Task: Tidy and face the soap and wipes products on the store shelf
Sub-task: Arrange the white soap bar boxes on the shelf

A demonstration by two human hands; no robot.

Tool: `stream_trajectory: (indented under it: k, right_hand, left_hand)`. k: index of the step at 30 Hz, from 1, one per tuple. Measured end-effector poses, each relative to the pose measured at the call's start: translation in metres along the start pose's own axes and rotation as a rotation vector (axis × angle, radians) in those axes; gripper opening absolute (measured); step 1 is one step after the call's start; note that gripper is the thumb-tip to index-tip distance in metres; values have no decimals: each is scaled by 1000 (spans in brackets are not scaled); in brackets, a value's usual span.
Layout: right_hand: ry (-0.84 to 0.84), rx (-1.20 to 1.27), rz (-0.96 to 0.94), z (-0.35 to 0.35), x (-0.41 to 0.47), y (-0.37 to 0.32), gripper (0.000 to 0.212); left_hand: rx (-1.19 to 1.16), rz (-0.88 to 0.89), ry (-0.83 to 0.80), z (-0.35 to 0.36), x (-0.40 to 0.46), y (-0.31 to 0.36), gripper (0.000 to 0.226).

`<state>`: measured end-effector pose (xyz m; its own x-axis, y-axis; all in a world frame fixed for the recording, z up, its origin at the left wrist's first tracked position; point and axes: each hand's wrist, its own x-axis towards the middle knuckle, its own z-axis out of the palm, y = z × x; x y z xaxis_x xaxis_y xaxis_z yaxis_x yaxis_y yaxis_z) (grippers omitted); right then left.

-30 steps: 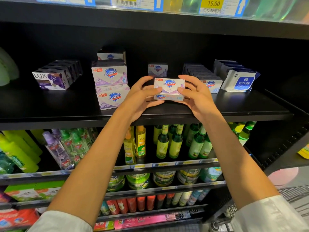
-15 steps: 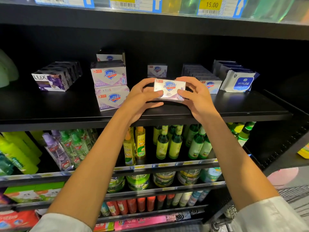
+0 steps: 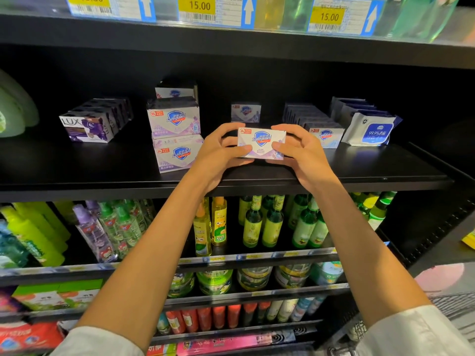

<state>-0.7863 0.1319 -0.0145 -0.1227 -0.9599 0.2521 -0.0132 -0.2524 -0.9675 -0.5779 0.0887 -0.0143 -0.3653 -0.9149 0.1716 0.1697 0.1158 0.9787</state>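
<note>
A white and lilac Safeguard soap box (image 3: 261, 142) is upright, label facing me, near the front of the black shelf (image 3: 359, 173). My left hand (image 3: 218, 154) grips its left end and my right hand (image 3: 299, 152) grips its right end. Two stacked Safeguard boxes (image 3: 176, 134) stand to the left, with a third (image 3: 174, 92) behind them. Another small Safeguard box (image 3: 246, 113) sits at the back. A row of Safeguard boxes (image 3: 325, 133) and a white wipes pack (image 3: 370, 129) lie to the right. Purple Lux boxes (image 3: 87, 125) sit at the far left.
An upper shelf edge with yellow 15.00 price tags (image 3: 199, 6) hangs overhead. Below the shelf stand green and yellow bottles (image 3: 264, 224), purple sprays (image 3: 92, 232) and rows of tins. A trolley's wire edge (image 3: 455, 301) shows at the lower right.
The soap box has tipped from leaning back, top face showing, to standing with its front label toward me. Both hands stayed on its ends and shifted slightly.
</note>
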Motion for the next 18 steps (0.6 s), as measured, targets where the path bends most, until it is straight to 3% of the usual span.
stream_trajectory:
  k: [4,9,18]
  right_hand:
    - [25,4,11,-1,0,-2,39]
    - [44,14,18,-2,1,-2,37]
    - [-23,17,11,0,0,-3,38]
  left_hand:
    - [151,27,74,4,-1,0,59]
    - [622,164,206,0,-27,-4,71]
    - [1232,377,38,-45,-88,-28,49]
